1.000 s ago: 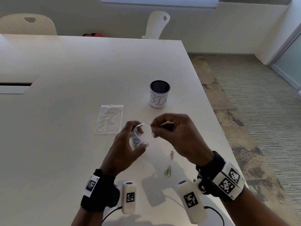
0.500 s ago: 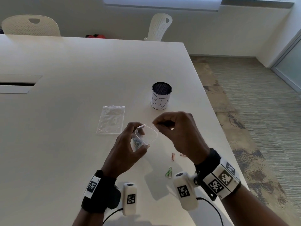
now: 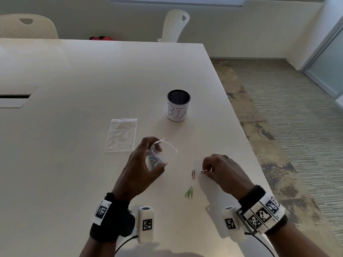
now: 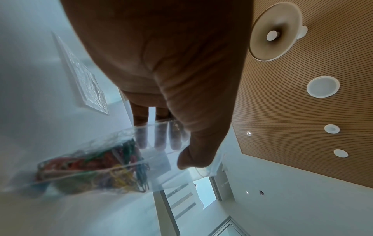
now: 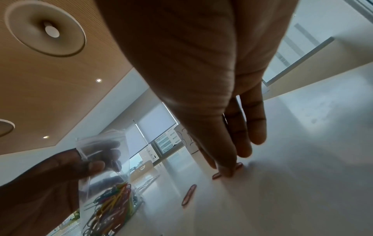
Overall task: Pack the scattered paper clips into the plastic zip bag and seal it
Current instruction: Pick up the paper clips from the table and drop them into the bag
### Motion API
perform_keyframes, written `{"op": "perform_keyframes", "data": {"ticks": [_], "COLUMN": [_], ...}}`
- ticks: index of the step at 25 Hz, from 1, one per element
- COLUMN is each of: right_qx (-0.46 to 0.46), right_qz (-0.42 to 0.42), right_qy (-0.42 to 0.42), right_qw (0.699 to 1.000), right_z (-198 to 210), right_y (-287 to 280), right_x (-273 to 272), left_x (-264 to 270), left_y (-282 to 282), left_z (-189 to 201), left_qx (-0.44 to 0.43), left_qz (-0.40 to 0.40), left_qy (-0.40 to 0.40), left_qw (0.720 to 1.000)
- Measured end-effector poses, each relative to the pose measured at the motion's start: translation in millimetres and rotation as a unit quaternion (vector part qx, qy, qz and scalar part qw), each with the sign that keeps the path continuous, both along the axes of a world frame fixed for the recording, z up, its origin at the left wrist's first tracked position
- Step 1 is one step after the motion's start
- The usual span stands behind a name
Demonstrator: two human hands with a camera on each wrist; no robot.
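My left hand (image 3: 159,157) holds a clear zip bag (image 3: 168,151) just above the table, its mouth gaping open toward the right. Several coloured paper clips (image 4: 95,169) lie bunched in the bag's bottom (image 5: 109,196). My right hand (image 3: 208,170) is down on the table, thumb and forefinger pinching a red paper clip (image 3: 203,171) that lies flat (image 5: 217,175). A second red clip (image 3: 193,174) lies just left of it. Two green clips (image 3: 189,192) lie nearer to me.
An empty second zip bag (image 3: 121,135) lies flat left of the held one. A black mesh cup labelled BIN (image 3: 178,105) stands beyond my hands. The table's right edge (image 3: 246,141) runs close to my right hand. Chairs (image 3: 176,25) stand at the far side.
My right hand has left the bag's mouth and dropped to the table on the right, onto the red clip. My left hand keeps hold of the open bag.
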State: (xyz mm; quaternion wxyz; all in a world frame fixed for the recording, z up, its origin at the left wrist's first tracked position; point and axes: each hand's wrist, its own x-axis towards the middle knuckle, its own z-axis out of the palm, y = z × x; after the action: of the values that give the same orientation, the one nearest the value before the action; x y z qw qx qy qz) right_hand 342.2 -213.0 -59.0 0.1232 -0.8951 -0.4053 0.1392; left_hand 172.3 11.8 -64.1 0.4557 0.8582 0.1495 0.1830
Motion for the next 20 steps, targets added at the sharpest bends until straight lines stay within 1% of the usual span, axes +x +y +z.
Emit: {"op": "perform_keyframes", "data": {"ticks": [4, 7, 8, 10, 12, 14, 16, 20], "right_qx": [-0.004, -0.016, 0.007, 0.111, 0.236, 0.324, 0.357, 0.337], "right_qz": [-0.013, -0.008, -0.004, -0.005, -0.004, 0.007, 0.032, 0.076], "right_qy": [0.032, 0.029, 0.037, 0.080, 0.110, 0.115, 0.108, 0.064], "right_qw": [0.999, 0.999, 0.999, 0.991, 0.965, 0.939, 0.927, 0.936], "right_z": [-7, -7, -2, 15, 38, 57, 66, 66], "right_y": [3, 7, 9, 17, 31, 47, 62, 78], "right_x": [-1, -1, 0, -2, -12, -25, -34, -34], "left_x": [0, -1, -1, 0, 0, 1, 2, 1], "left_y": [-1, 0, 0, 0, 0, 0, 0, -1], "left_z": [-1, 0, -1, -1, 0, 1, 2, 3], "left_qx": [-0.004, -0.006, -0.006, -0.005, -0.002, -0.003, -0.001, -0.001], "left_qz": [0.003, 0.002, 0.001, 0.002, 0.003, 0.002, 0.001, 0.006], "left_qy": [-0.002, -0.003, -0.004, -0.005, -0.002, 0.000, 0.002, 0.003], "left_qw": [1.000, 1.000, 1.000, 1.000, 1.000, 1.000, 1.000, 1.000]}}
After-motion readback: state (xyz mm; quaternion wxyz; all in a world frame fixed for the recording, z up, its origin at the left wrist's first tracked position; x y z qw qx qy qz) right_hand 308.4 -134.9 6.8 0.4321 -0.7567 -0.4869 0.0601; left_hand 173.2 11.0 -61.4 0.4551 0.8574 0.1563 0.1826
